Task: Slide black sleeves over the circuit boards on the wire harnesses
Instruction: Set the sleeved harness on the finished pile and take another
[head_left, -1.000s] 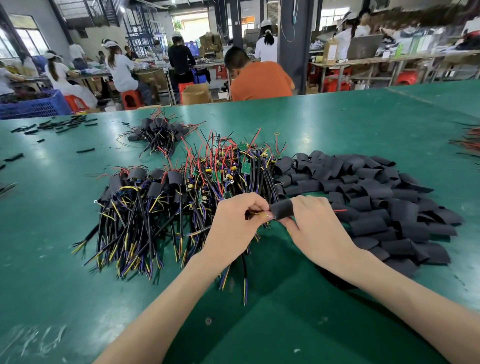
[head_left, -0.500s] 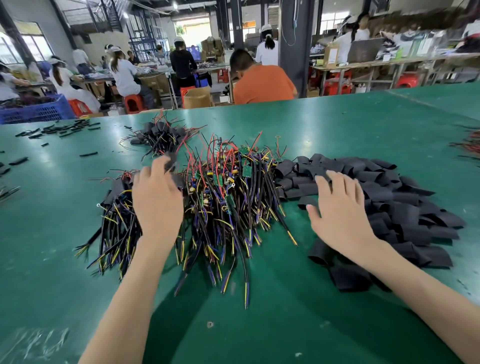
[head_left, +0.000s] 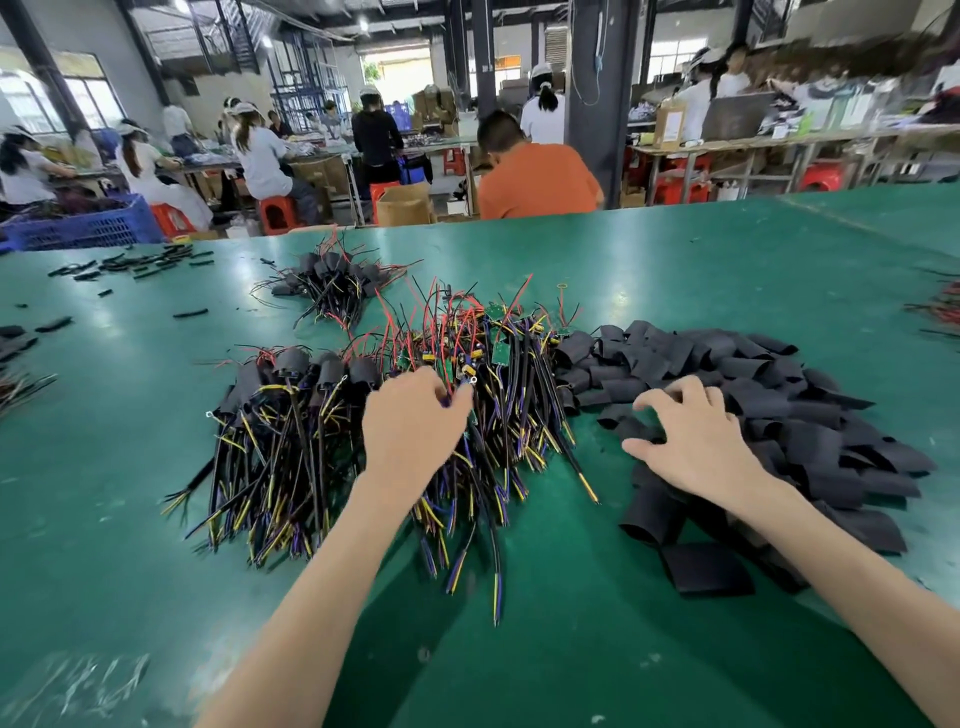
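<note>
A heap of bare wire harnesses (head_left: 498, 374) with small green circuit boards lies mid-table. Left of it sits a pile of sleeved harnesses (head_left: 291, 395), their boards covered in black. A broad heap of loose black sleeves (head_left: 769, 395) spreads to the right. My left hand (head_left: 415, 426) reaches into the bare heap, its fingertips curled and pinching a harness near a ring terminal. My right hand (head_left: 691, 436) is over the near-left part of the sleeve heap, fingers arched and spread, tips touching sleeves without a clear grip.
The green table (head_left: 597, 649) also carries a second sleeved bundle (head_left: 332, 286) at the back, thin black tube pieces (head_left: 140, 262) far left and one flat sleeve (head_left: 706, 569) near the front. Red wires (head_left: 940, 306) lie at the right edge. People work at benches behind.
A second ago both hands held a sleeve on a harness. My left hand then went to the left pile and has now moved right into the bare heap. My right hand's fingers bent on the sleeves.
</note>
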